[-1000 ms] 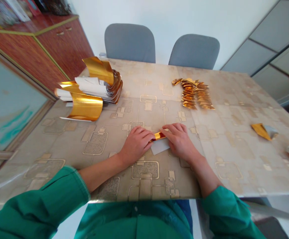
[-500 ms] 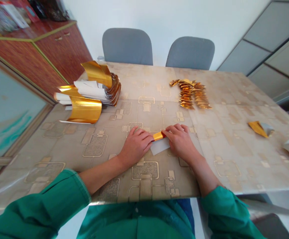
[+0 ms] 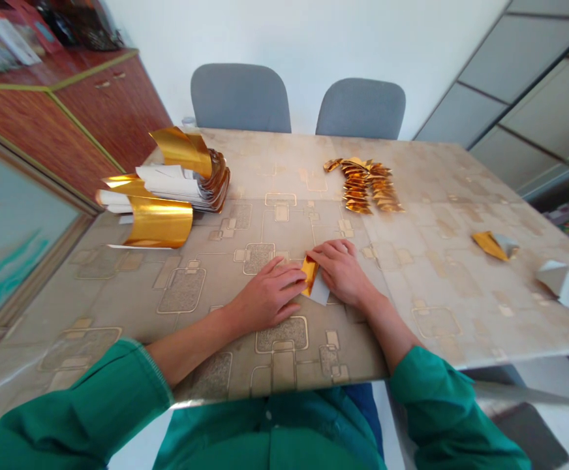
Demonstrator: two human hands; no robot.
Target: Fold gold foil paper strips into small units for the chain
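A small sheet of gold paper [image 3: 309, 275], with a white part showing at its lower right, lies on the table between my hands. My left hand [image 3: 267, 294] has its fingers on the paper's left edge. From the right, my right hand [image 3: 339, 269] grips the upper end of the paper with fingers closed. Rows of folded gold pieces [image 3: 357, 186] stand farther back, right of centre. At the back left is a thick stack of gold and white sheets [image 3: 186, 186], some of them curled.
A patterned cloth covers the table [image 3: 245, 228]. Toward the right lie a folded gold piece [image 3: 491, 245] and some white paper [image 3: 568, 287]. Two grey chairs [image 3: 240, 98] stand beyond the far edge. A wooden cabinet [image 3: 113, 111] is at the back left.
The gold paper has turned from nearly level to a steeper slant, with its lower end toward me. My left hand has shifted slightly lower. The whole view has shifted a little.
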